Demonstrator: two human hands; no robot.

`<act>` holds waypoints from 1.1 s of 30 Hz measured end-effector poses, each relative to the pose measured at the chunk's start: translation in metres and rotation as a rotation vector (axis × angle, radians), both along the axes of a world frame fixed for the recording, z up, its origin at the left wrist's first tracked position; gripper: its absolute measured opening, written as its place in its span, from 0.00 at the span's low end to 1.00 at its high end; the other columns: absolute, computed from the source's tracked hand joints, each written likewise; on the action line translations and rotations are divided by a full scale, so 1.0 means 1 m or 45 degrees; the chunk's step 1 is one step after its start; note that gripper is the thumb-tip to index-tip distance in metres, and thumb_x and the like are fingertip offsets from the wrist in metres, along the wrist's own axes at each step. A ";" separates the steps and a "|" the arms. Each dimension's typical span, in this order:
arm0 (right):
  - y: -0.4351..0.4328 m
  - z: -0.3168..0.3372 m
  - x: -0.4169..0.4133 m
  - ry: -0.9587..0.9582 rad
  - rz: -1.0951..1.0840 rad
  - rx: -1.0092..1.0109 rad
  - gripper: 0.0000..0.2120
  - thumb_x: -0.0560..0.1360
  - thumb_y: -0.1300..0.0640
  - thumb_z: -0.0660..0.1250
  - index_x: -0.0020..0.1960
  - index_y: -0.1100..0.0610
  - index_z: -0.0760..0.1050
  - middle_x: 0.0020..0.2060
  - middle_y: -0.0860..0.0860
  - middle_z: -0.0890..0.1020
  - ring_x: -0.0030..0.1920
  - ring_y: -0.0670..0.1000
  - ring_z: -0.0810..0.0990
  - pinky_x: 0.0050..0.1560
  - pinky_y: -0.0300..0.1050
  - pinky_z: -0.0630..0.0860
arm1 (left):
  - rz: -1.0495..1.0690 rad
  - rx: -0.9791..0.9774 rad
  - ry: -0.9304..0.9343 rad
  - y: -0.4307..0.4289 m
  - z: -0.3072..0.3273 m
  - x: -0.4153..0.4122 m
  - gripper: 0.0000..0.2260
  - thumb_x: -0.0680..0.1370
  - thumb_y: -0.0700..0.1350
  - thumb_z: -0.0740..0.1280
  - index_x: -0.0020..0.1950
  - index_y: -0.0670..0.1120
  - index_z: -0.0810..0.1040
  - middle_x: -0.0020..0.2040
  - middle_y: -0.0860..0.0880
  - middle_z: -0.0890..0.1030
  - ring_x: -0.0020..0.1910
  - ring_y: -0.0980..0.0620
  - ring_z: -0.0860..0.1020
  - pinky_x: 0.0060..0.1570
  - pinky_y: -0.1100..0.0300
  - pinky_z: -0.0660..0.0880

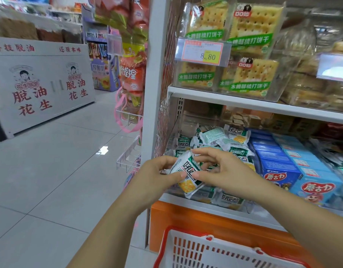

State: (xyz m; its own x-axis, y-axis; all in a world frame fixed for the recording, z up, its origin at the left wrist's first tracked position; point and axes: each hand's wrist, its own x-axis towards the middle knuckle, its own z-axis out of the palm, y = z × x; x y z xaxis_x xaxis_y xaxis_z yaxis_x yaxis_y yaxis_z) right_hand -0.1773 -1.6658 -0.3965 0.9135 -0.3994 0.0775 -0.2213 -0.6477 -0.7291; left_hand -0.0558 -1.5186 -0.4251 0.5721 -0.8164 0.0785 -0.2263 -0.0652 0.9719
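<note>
The fingers of the left hand [159, 171] curl round the left end of a small green-and-white snack packet [188, 175], the thumb lying across its printed face. The right hand [222, 171] pinches the packet's other end, thumb below and forefinger reaching over the top corner. The packet is tilted and held between the two hands, in the air just in front of the lower shelf.

Directly behind the fingers lies a loose pile of the same packets [224, 140] in a clear bin, some touching the right hand's knuckles from behind; a few more packets [228, 198] lie under the right wrist at the bin's front. Just right of the right hand stand rows of blue boxes [279, 171] with red lettering. Above the fingers runs a white shelf board [244, 102], and on it stand clear packs of crackers [250, 26] with a price tag [202, 52] hung before them.

Below the wrists an orange panel [186, 219] fronts the shelving, and nearer the body sits a red-and-white basket [166, 235] between the forearms. Left of the left hand a wire rack [128, 157] juts from the shelf end, with hanging snack bags [132, 74] above it. Far to the left, across the tiled floor [50, 171], stands a white cabinet [41, 84] with red characters.
</note>
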 end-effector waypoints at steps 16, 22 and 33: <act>-0.090 0.022 0.121 0.355 0.093 -0.988 0.13 0.73 0.61 0.69 0.57 0.51 0.76 0.48 0.47 0.80 0.44 0.46 0.76 0.42 0.43 0.71 | 0.091 0.139 0.069 -0.026 -0.008 0.060 0.18 0.80 0.48 0.64 0.70 0.51 0.71 0.67 0.52 0.74 0.63 0.55 0.73 0.69 0.53 0.67; -0.111 0.003 0.167 0.672 0.076 -1.004 0.25 0.76 0.58 0.67 0.71 0.56 0.66 0.65 0.54 0.74 0.60 0.54 0.76 0.59 0.47 0.73 | -0.213 0.259 -0.021 -0.021 -0.004 0.087 0.20 0.80 0.53 0.61 0.72 0.57 0.67 0.61 0.60 0.74 0.57 0.62 0.75 0.55 0.70 0.72; -0.124 -0.020 0.205 1.115 0.200 -0.962 0.15 0.77 0.55 0.66 0.63 0.57 0.73 0.56 0.52 0.79 0.41 0.45 0.74 0.35 0.34 0.70 | -0.306 0.039 0.115 -0.015 -0.030 0.105 0.18 0.71 0.58 0.63 0.61 0.62 0.76 0.57 0.65 0.80 0.55 0.66 0.78 0.59 0.65 0.73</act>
